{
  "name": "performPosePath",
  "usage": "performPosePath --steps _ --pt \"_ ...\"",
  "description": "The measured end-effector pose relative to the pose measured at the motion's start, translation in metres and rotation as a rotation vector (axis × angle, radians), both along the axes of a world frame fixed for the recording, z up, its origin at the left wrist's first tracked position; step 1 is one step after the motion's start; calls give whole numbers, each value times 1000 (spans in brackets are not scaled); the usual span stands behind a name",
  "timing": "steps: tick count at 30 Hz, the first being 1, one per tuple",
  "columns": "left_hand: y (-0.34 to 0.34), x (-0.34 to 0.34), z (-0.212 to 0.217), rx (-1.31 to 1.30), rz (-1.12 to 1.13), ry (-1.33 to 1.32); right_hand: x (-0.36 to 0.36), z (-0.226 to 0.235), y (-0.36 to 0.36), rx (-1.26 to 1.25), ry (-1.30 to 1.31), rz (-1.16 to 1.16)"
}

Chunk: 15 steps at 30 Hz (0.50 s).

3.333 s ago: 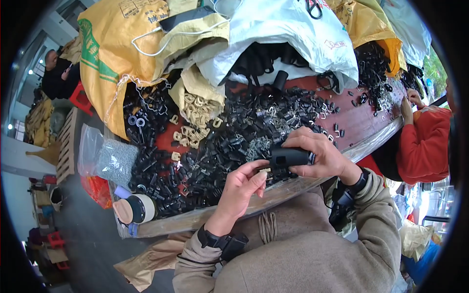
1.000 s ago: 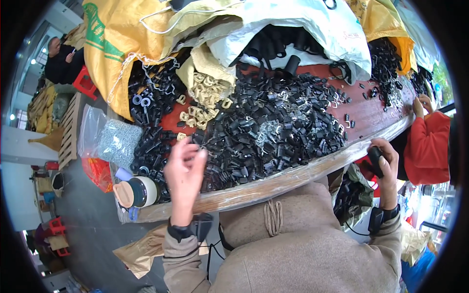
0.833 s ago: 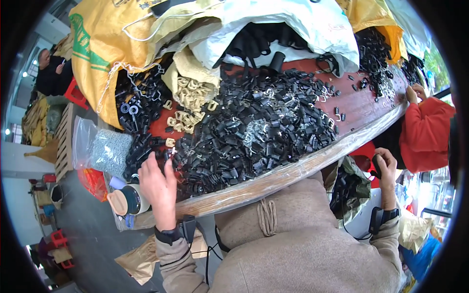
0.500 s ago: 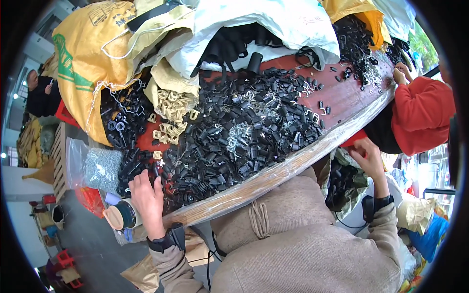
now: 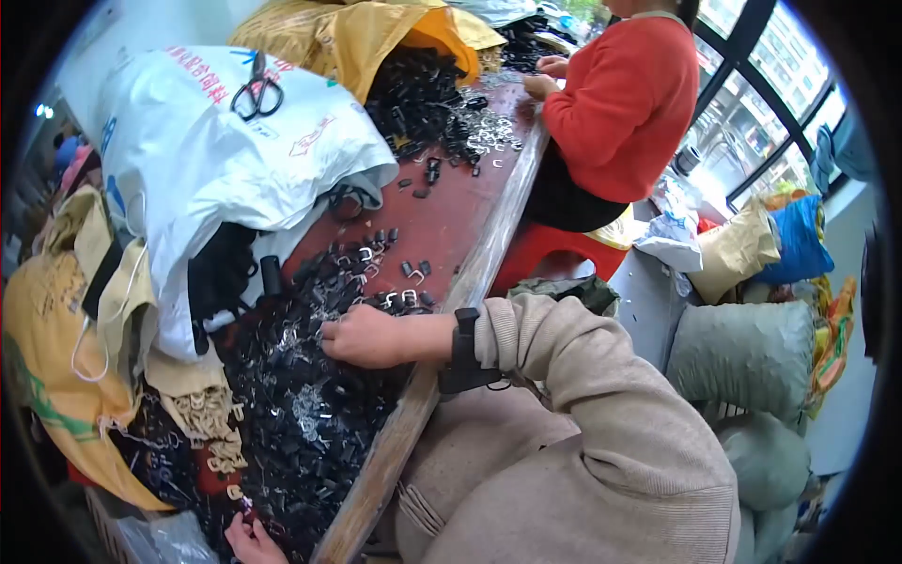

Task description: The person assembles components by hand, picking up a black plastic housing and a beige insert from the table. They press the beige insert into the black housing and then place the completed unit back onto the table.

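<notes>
Black clips (image 5: pixel 310 414) heaped under curled right hand (image 5: pixel 362 336), fingertips buried among them.

A small sorting workshop: a long red worktable (image 5: pixel 442 221) is heaped with black plastic clips (image 5: pixel 310 414) spilling from big yellow sacks (image 5: pixel 376 47) and a white sack (image 5: pixel 216 141) (scissors (image 5: pixel 256 92) lie on it), while a co-worker in red (image 5: pixel 620 103) sorts alongside.

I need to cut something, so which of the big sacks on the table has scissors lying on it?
The white sack at the table's far left: black-handled scissors lie on top. The yellow sacks carry none.
</notes>
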State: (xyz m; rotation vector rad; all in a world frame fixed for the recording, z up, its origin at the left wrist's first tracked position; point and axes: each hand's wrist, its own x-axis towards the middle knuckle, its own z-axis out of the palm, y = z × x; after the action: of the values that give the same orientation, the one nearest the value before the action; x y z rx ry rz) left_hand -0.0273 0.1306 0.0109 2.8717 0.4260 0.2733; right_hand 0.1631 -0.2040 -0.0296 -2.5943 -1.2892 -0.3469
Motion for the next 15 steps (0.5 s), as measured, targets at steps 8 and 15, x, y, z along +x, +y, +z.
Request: performPosePath --steps 8,15 --pt "-31 11 25 -378 176 -320 4 18 -6 207 40 -122" --pt "-25 5 10 -993 -170 -215 -3 20 29 44 137 168"
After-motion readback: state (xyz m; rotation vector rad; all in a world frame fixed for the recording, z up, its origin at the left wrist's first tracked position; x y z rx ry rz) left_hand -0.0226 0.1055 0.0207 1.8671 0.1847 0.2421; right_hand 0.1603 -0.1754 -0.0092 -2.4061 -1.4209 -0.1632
